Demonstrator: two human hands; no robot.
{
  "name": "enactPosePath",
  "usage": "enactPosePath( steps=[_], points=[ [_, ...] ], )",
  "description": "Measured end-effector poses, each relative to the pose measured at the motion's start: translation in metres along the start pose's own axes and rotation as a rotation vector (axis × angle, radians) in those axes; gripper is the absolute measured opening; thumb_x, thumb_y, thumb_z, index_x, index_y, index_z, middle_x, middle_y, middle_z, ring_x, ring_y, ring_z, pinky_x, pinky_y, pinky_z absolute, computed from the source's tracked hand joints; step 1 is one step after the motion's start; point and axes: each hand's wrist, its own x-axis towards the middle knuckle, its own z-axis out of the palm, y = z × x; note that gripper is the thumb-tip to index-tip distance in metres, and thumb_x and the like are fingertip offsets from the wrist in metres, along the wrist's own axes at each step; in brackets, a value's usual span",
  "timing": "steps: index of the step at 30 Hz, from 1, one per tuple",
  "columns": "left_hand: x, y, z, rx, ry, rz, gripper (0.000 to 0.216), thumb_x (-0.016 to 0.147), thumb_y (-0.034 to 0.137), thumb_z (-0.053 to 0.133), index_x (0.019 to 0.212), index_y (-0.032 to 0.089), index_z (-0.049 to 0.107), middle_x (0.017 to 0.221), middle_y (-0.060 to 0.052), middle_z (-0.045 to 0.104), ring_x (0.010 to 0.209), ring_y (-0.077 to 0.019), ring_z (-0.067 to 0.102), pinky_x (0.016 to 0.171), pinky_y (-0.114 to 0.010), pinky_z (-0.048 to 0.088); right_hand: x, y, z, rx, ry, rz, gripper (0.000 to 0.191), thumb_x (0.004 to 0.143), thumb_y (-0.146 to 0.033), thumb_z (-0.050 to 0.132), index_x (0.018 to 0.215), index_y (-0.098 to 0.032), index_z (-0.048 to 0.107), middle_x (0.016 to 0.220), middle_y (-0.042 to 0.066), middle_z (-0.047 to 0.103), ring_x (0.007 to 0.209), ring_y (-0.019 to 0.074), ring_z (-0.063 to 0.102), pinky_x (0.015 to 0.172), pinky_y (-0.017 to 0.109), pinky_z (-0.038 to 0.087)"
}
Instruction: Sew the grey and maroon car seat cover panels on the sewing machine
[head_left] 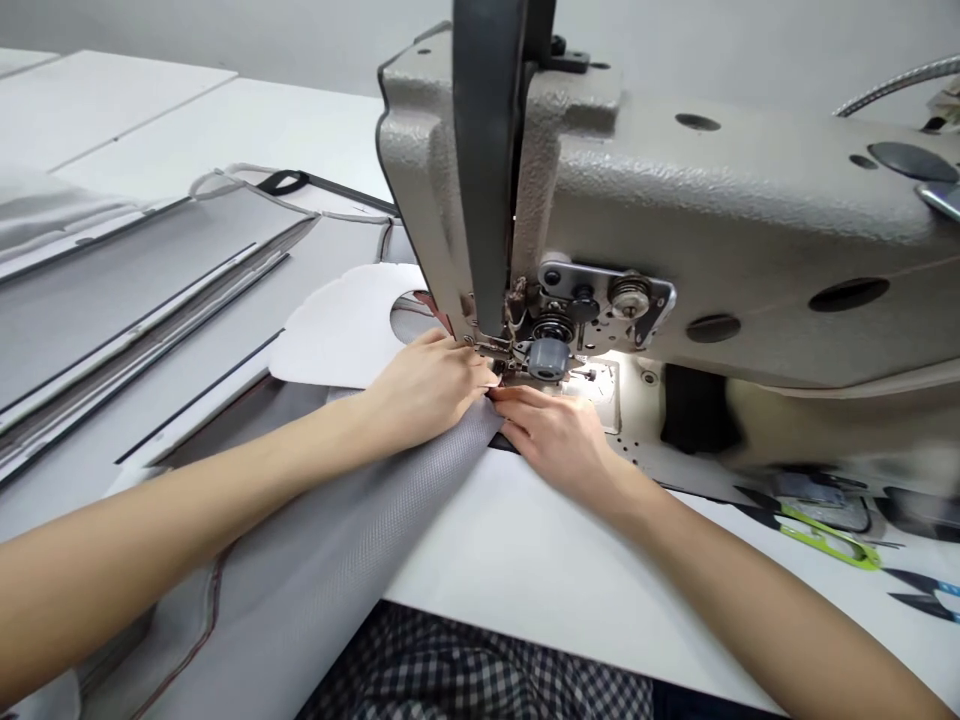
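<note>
A grey industrial sewing machine (675,210) fills the upper right. Its presser foot and needle (501,352) sit just above my fingertips. A grey mesh fabric (330,560) runs from the lower left up to the needle. My left hand (427,385) lies on this fabric with fingers pressed together, pinching its edge right at the foot. My right hand (551,430) rests on the fabric's right edge, fingers bent and pressed down, touching the left fingertips. A white cut piece (337,335) lies behind my left hand.
Grey fabric panels with dark trim (142,310) are spread over the white table (540,570) at left. Green-handled thread snips (832,540) and blue-handled ones (926,595) lie at the right. A flexible lamp arm (896,85) curves at top right. Checked cloth (465,670) shows below the table edge.
</note>
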Motion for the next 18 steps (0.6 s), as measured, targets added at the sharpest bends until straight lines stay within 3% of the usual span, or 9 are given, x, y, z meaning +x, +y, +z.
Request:
enactPosePath(
  steps=[4,7,12,15,18],
  points=[
    [0.001,-0.003,-0.011,-0.316,-0.08,-0.246,0.023,0.09,0.023,0.048,0.081,0.018,0.069,0.079,-0.001,0.07,0.077,-0.0187,0.064,0.07,-0.028,0.044,0.0,0.005,-0.006,0.149,0.0,-0.004,0.015,0.09,-0.018,0.066,0.101,-0.021,0.076,0.118,0.0,0.073,0.102,0.0156,0.07,0.093,0.025,0.054],
    [-0.007,0.007,-0.009,-0.328,-0.03,-0.371,0.028,0.093,0.03,0.049,0.084,0.018,0.072,0.081,-0.002,0.07,0.075,-0.0179,0.063,0.066,-0.028,0.042,0.0,0.007,-0.007,0.114,-0.027,-0.017,0.014,0.09,-0.017,0.065,0.096,-0.021,0.077,0.114,0.0,0.074,0.101,0.0161,0.07,0.091,0.026,0.054],
    [-0.02,0.022,0.005,-0.026,0.066,-0.137,0.032,0.095,0.018,0.044,0.106,0.02,0.074,0.094,-0.007,0.069,0.092,-0.0238,0.063,0.082,-0.037,0.045,0.0,0.007,-0.005,0.078,-0.018,-0.048,0.017,0.093,-0.017,0.061,0.097,-0.021,0.077,0.115,0.0,0.074,0.103,0.0149,0.07,0.092,0.025,0.054],
    [-0.02,0.012,0.007,0.001,0.057,-0.002,0.028,0.093,0.014,0.046,0.097,0.018,0.073,0.089,-0.007,0.069,0.087,-0.0229,0.062,0.077,-0.036,0.044,-0.001,0.006,-0.002,0.051,0.008,-0.074,0.019,0.096,-0.02,0.058,0.1,-0.021,0.076,0.113,0.0,0.075,0.102,0.0138,0.071,0.092,0.024,0.054],
    [-0.017,-0.002,0.008,0.001,0.084,0.12,0.024,0.092,0.011,0.048,0.093,0.017,0.071,0.09,-0.005,0.069,0.081,-0.0211,0.062,0.07,-0.034,0.042,-0.002,0.003,0.001,-0.02,0.026,-0.074,0.019,0.098,-0.023,0.057,0.1,-0.021,0.076,0.111,-0.001,0.076,0.098,0.0129,0.072,0.081,0.022,0.055]
  ],
)
